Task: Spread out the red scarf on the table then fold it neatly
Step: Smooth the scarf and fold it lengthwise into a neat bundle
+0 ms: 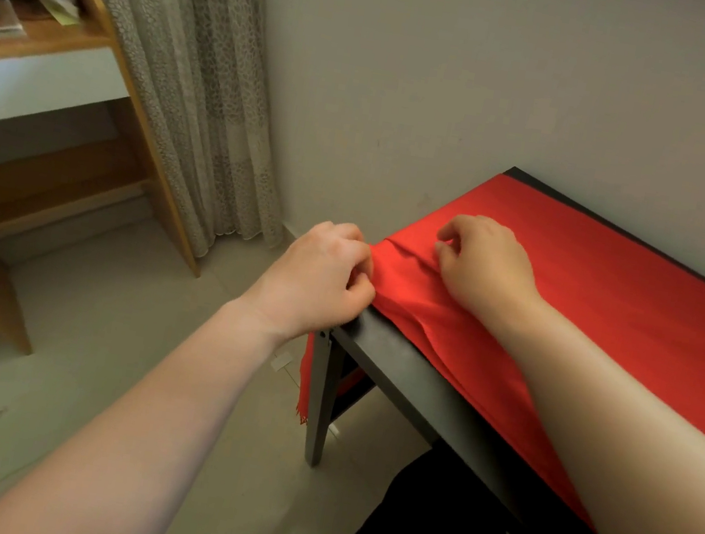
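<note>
Your right forearm crosses the red scarf, which lies mostly spread along the table with one end hanging off, while your left hand and right hand both pinch its bunched edge, so smoothing remains and folding seems unstarted.

Scarf plain red; table black; curtain grey, lacy pebble pattern; shelf light wood.
</note>
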Motion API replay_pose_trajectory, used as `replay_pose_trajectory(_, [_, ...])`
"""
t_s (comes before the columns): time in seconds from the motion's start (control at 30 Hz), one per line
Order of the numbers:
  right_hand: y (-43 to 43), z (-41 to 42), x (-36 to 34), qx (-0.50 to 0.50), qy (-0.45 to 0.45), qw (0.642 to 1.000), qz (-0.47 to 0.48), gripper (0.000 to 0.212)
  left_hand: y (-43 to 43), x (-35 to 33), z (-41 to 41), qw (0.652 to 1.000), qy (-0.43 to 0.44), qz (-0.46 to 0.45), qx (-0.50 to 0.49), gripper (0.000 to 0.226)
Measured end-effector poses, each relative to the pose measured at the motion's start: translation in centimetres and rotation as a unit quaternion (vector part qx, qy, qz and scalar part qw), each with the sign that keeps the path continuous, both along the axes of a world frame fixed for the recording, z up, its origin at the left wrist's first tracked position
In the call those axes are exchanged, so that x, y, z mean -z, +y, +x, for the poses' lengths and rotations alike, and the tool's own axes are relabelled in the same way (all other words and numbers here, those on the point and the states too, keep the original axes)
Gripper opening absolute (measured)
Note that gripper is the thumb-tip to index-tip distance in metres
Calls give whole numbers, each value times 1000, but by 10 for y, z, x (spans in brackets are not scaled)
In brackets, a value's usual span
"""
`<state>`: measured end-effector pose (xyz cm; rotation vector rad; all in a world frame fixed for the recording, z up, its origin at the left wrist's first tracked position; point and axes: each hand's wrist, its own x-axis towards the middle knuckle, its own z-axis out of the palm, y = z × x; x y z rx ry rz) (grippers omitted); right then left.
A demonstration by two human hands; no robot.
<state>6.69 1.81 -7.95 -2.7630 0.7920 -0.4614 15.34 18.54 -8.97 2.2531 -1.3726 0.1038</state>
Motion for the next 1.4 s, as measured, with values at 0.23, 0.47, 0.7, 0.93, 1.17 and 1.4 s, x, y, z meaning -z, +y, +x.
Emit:
replay_pose_trajectory(0.23, [-26, 27, -2, 25, 99, 995, 1, 20, -26, -7, 0, 996, -22, 61, -58, 26])
replay_pose_trajectory(0.47, [-56, 38, -11, 92, 25, 995, -16, 25, -32, -8, 1, 994, 14, 84, -68, 24])
replay_pose_trajectory(0.7, [-84, 40, -10, 99, 20, 995, 23, 23, -38, -17, 5, 991, 15, 116, -69, 26])
replay_pose_trajectory(0.93, [-103, 48, -1, 92, 72, 991, 58, 19, -108, -10, -1, 998, 4, 24, -62, 28])
replay_pose_trajectory(1.17, [-120, 56, 0, 97, 43, 991, 82, 26, -126, 15, -8, 995, 40, 84, -46, 66])
replay_pose_trajectory(1.4, [-147, 54, -4, 127, 31, 987, 89, 20, -126, 14, -6, 991, 29, 131, -26, 64])
